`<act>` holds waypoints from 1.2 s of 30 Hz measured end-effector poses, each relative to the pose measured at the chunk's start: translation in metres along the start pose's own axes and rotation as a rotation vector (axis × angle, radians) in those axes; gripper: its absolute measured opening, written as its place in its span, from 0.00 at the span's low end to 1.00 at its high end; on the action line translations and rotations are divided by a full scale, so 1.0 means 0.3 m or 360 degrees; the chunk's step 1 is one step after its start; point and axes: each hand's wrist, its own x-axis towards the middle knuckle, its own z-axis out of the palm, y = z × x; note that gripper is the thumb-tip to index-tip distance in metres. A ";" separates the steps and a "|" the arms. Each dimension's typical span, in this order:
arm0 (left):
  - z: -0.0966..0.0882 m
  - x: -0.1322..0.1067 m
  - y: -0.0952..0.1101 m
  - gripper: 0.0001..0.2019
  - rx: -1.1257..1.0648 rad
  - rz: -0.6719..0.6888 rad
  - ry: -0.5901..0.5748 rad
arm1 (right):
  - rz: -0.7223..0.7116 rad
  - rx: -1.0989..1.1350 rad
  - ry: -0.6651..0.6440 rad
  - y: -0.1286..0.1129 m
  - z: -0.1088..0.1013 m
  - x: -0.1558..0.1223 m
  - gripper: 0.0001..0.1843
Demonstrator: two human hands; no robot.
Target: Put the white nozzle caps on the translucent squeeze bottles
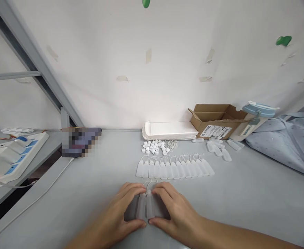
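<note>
Two small translucent plastic bottles lie side by side at the front of the table, with thin curved white tubes at their tops. My left hand [123,207] is closed on the left bottle [141,206], fingers near its top and thumb near its base. The right bottle [150,206] is gripped the same way by my right hand [174,207]. Just beyond them, a row of similar bottles with tubes [175,170] lies flat. Behind that row are a pile of small white caps [154,147] and a heap of thin loose tubes [173,144].
Several loose bottles [216,149] lie before an open cardboard box [216,126]. Flat white trays [171,129] are stacked beside it. A lidded jug [256,119] and a patterned fabric bag [287,141] stand right. Left are a pixelated object [89,140], a cable [45,193] and a power strip [17,155].
</note>
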 end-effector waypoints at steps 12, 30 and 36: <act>0.020 0.006 -0.023 0.28 0.0032 -0.0082 0.0083 | 0.0015 -0.0057 0.0113 0.012 0.011 0.042 0.29; 0.018 0.000 -0.030 0.30 0.0140 -0.0040 0.0127 | -0.0029 -0.0029 0.0088 0.017 -0.001 0.029 0.31; -0.029 0.053 0.010 0.23 0.0160 -0.0054 0.0199 | -0.0120 -0.0018 0.0130 0.028 -0.065 -0.008 0.24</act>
